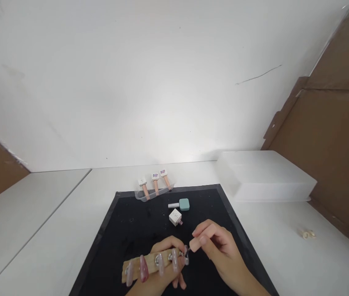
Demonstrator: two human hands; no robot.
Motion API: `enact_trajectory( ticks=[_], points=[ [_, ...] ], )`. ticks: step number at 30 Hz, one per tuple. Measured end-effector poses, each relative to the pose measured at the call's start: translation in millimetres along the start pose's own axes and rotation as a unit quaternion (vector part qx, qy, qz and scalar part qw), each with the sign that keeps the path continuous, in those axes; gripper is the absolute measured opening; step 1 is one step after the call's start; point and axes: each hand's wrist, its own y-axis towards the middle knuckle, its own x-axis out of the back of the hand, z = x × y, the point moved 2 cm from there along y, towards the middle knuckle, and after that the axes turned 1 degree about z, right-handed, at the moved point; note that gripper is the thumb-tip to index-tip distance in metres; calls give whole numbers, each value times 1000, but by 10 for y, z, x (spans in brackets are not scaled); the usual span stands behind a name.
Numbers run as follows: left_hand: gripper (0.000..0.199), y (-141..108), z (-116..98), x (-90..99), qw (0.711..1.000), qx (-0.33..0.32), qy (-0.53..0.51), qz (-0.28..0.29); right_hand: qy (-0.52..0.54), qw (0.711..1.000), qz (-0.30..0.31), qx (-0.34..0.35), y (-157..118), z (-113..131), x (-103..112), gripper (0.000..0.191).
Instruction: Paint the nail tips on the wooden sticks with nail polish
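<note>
My left hand [166,244] is closed round a light wooden nail display strip [152,264]. Several long press-on nails stand along it on small round mounts; most are pale pink, and one nail [144,269] is a deeper rose. In my right hand [222,248], the fingers pinch the peach cap of a nail polish brush [195,244]. Its thin tip reaches the clear-looking nail [187,255] at the strip's right end; whether it touches is too small to tell. Beyond my hands, a white square polish bottle [175,216] lies uncapped, its neck toward me.
A teal polish bottle [184,204] with a white cap lies on the black mat [211,205]. Behind is a clear tray [145,199] with three white, peach-capped bottles. A white box [273,176] stands right, and small cream-coloured rings [306,234] lie near the right wall.
</note>
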Motion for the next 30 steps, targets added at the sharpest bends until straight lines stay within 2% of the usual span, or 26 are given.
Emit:
enact_trajectory(
  ticks=[3,6,12,18,21,25,30],
  points=[
    [35,7,15,8,1000,-7,-5,-9,-5,1000,-12,-2,4,13,2,29],
    [39,21,34,10,1000,-6,-14,17,-10,999,-33,-5,6,3,3,31],
    [39,-1,-8,-5,1000,-14,-8,-23,24,997,-71,-19,4,-64,15,30],
    [43,15,-51,-2,999,-10,26,-44,50,998,-37,-33,-29,-64,12,15],
    [45,45,-32,28,995,2,67,-75,52,997,-27,-56,-34,-63,-1,22],
    [41,67,-12,49,985,30,122,-115,-2,997,-35,-70,-5,-47,-4,37],
    [39,46,-34,34,979,29,149,-135,-39,997,-9,-66,31,13,-12,42]
  ],
)
